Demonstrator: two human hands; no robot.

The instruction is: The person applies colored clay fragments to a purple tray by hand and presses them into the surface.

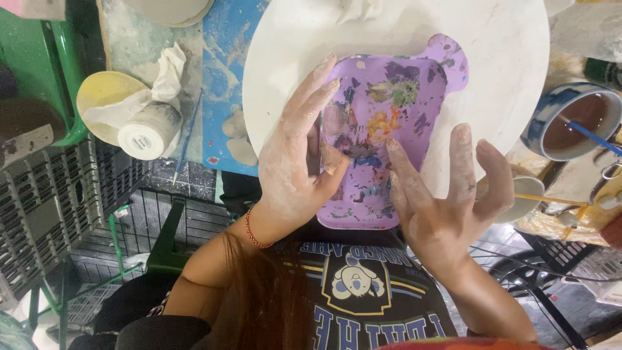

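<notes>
From above, my left hand grips the left edge of the purple paint tray lying on the round white board, my right hand spreads its fingers wide, one fingertip on it, and the tray seems light, stiff, paint-slick, best held by its rim.

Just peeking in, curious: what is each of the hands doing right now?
Left hand: open, fingers spread, gripping the left edge of the purple palette.
Right hand: open, one finger pressing the palette's paint-stained surface, holding nothing.
</notes>
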